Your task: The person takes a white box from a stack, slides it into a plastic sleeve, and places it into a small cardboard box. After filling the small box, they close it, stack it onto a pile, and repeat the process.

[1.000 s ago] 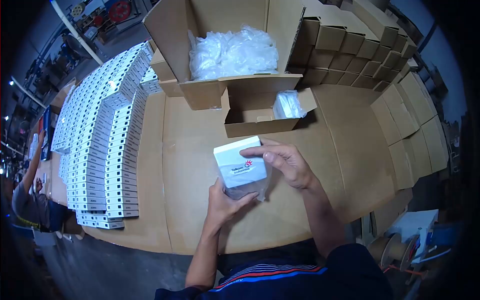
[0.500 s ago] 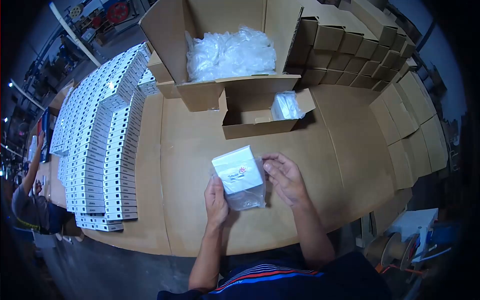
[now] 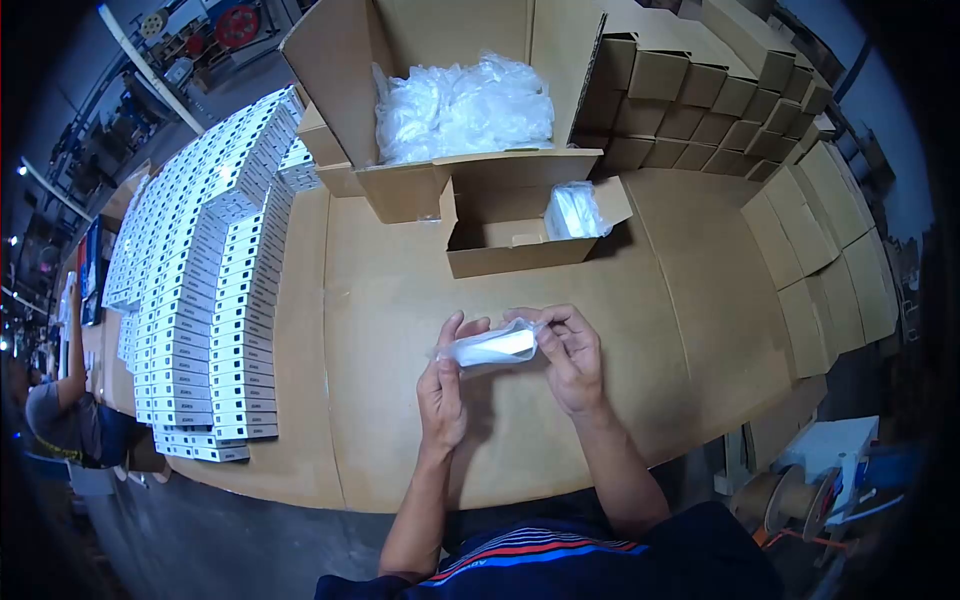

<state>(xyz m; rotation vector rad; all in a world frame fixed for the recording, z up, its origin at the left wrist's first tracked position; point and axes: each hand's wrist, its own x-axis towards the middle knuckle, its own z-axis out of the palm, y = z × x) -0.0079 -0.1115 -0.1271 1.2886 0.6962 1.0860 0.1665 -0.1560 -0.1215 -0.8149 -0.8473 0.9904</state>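
Between my two hands is a flat white box in a clear plastic bag (image 3: 492, 346), tilted so that a narrow side faces me. My left hand (image 3: 441, 385) grips its left end, thumb in front and fingers behind. At the other end, my right hand (image 3: 570, 355) pinches the bag's plastic near the corner. Beyond them stands an open brown carton (image 3: 520, 263), with bagged white boxes (image 3: 575, 212) standing at its right end.
Stacked white boxes (image 3: 185, 330) fill the table's left side. A large carton (image 3: 400, 205) of clear plastic bags (image 3: 465, 110) stands at the back. Brown cartons (image 3: 690, 100) are piled back right, more cartons (image 3: 825, 260) at right. Another person (image 3: 65, 400) works far left.
The bagged box has turned from its printed face showing to a narrow side showing. My left hand has moved up, and my right hand now pinches the bag's right end.
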